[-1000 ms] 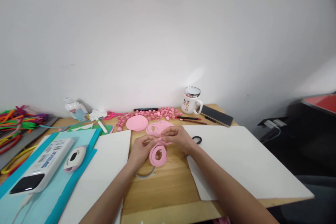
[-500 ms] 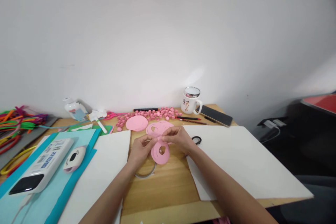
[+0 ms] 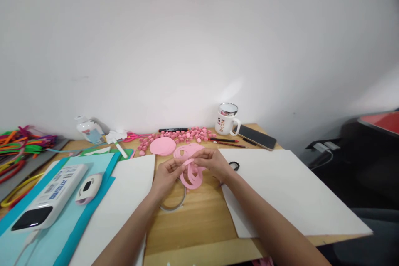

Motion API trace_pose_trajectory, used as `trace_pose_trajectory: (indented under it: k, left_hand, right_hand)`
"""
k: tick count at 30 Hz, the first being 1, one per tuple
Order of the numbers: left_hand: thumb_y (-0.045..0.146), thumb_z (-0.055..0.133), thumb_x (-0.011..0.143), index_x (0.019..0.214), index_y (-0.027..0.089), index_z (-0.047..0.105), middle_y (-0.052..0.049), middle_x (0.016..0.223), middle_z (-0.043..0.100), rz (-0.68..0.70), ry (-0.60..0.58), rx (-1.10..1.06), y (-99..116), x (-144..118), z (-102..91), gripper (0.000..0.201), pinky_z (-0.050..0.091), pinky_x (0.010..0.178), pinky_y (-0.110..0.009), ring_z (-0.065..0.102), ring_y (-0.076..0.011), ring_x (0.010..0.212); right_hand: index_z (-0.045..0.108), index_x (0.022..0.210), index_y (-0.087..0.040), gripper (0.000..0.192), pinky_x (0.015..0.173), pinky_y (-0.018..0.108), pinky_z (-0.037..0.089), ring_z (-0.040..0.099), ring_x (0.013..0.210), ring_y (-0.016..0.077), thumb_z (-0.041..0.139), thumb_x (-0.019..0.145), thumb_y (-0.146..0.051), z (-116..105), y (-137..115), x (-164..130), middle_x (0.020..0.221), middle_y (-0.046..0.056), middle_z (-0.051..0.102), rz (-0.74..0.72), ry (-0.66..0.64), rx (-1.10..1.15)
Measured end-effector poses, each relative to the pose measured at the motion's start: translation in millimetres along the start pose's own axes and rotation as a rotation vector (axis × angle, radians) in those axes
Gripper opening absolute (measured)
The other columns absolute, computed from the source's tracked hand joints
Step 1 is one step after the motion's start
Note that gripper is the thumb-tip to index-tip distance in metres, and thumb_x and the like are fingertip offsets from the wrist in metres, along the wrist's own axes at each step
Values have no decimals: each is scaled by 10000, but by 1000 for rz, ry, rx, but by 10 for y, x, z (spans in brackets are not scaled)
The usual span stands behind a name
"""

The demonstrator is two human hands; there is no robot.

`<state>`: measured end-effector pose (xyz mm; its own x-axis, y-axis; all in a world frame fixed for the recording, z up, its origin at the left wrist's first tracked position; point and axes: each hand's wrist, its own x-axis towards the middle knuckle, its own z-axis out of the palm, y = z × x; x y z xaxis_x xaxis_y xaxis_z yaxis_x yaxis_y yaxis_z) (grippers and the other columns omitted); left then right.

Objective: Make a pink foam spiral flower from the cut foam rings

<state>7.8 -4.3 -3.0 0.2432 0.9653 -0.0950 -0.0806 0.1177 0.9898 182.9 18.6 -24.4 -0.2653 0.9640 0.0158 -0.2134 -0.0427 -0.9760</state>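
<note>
Between both hands hangs a pink paper spiral [image 3: 193, 181], its cut loops spread apart. My left hand [image 3: 166, 176] pinches its upper left edge between thumb and fingers. From the other side my right hand [image 3: 215, 163] pinches the upper right part, the two sets of fingertips almost meeting. Just behind the fingers lie more cut pink paper pieces [image 3: 188, 149], partly covered by my right hand. To their left is a small stack of pink paper circles [image 3: 162, 146]. A grey ring, perhaps a tape roll [image 3: 174, 208], lies on the wood below my left hand.
Small rolled pink paper pieces [image 3: 177, 136] line the back, near a white mug [image 3: 225, 122], pencils [image 3: 226, 140] and a phone [image 3: 257, 136]. White boards [image 3: 289, 191] flank the hands. Blue sheets [image 3: 90, 212] carry a white device [image 3: 51, 195]. Black scissor handle [image 3: 234, 166] shows at right.
The pink paper's loops have opened out and shifted slightly upward; they lay flatter together before. Both hands keep nearly the same place and hold.
</note>
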Motion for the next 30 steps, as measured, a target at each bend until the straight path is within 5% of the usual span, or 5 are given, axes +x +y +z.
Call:
trace_pose_trajectory:
  k: [7, 15, 24, 30]
  left_hand:
    - [316, 698, 622, 871, 109, 645, -45, 648, 676, 1, -39, -58, 7, 1, 8, 327, 465, 518, -228, 584, -116, 504]
    - [340, 643, 685, 685, 108, 641, -13, 561, 627, 12, -11, 15, -20, -1, 3, 231, 438, 477, -189, 538, -89, 476]
    - [343, 649, 680, 712, 104, 633, -11, 560, 622, -5, 9, -25, -54, 14, -8, 242, 447, 467, -185, 547, -92, 475]
    - [352, 643, 683, 714, 109, 632, -10, 565, 613, -6, -13, -33, -58, 14, -14, 245, 443, 440, -193, 535, -95, 461]
  right_hand:
    - [655, 731, -133, 260, 583, 269, 494, 621, 558, 138, 750, 549, -292, 7, -8, -7, 647, 29, 671, 10, -18, 60]
    - [663, 692, -142, 230, 548, 263, 483, 608, 527, 135, 749, 553, -304, 14, -13, -7, 594, 18, 661, -24, -2, 12]
    - [693, 804, -157, 258, 678, 301, 496, 633, 681, 160, 713, 602, -317, 2, -10, -3, 781, 50, 690, -10, -44, 13]
    - [678, 792, -150, 257, 632, 273, 504, 628, 623, 138, 746, 568, -253, 2, -3, 4, 714, 37, 686, -4, 2, 96]
